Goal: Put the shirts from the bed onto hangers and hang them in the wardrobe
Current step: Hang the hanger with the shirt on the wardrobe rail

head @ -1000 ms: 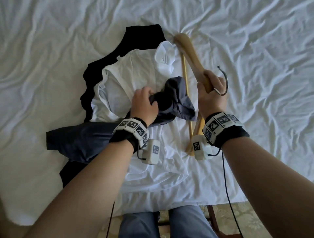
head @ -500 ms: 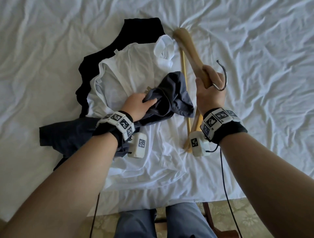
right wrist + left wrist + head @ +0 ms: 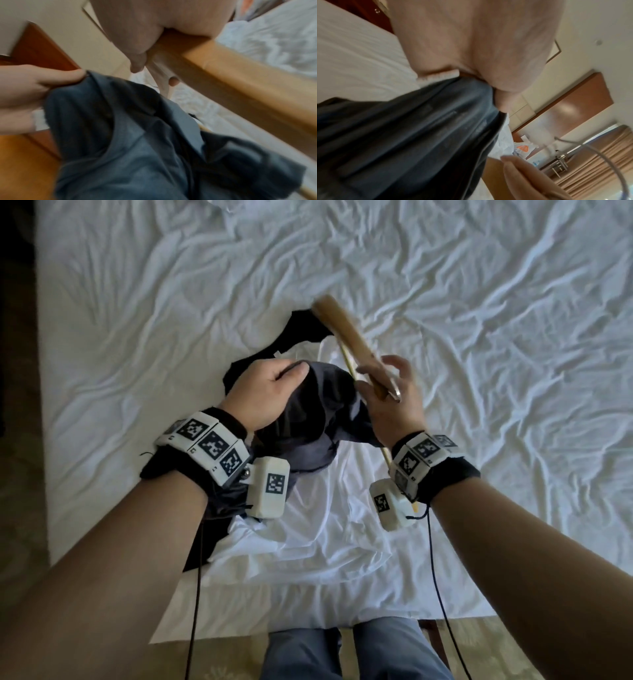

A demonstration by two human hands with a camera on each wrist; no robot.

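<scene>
Left hand [image 3: 265,392] grips grey shirt [image 3: 308,426]; right hand [image 3: 390,402] holds hanger [image 3: 346,332]

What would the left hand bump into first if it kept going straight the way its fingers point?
Probably nothing new: the left hand already grips the dark grey shirt. Going straight on, it would likely meet the wooden hanger in the right hand, though depth is unclear.

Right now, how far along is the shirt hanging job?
Early. No shirt shows on a hanger yet. In hand: the left hand grips the dark grey shirt, lifted, while the right hand holds the wooden hanger beside it. Left: the white shirt and black shirt lie on the bed; the wardrobe is not in view.
</scene>
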